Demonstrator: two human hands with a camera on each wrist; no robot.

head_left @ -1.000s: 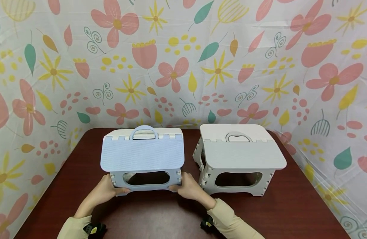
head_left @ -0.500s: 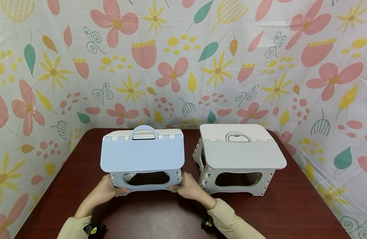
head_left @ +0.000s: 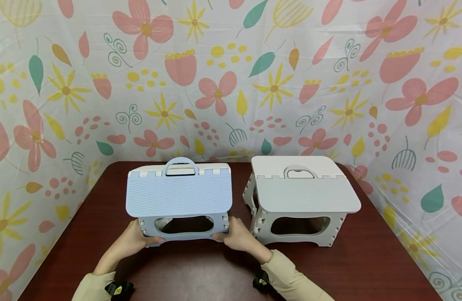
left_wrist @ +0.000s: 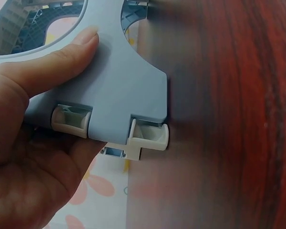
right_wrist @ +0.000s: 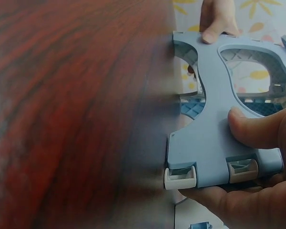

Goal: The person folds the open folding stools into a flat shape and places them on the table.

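Observation:
A blue and white folding stool (head_left: 178, 194) stands unfolded on the left half of the table, its carry handle raised along the top. My left hand (head_left: 132, 239) grips the lower left corner of its front leg panel. In the left wrist view the thumb (left_wrist: 62, 64) lies on the blue panel (left_wrist: 119, 86) while the other fingers pass behind the side. My right hand (head_left: 237, 235) holds the lower right corner the same way, its thumb (right_wrist: 252, 129) on the panel face in the right wrist view. The fingers behind are partly hidden.
A grey and white folding stool (head_left: 306, 194) stands unfolded just right of the blue one, close to my right hand. Both stand on a dark red wooden table (head_left: 189, 276). A flower-patterned cloth (head_left: 231, 83) hangs right behind the table's back edge.

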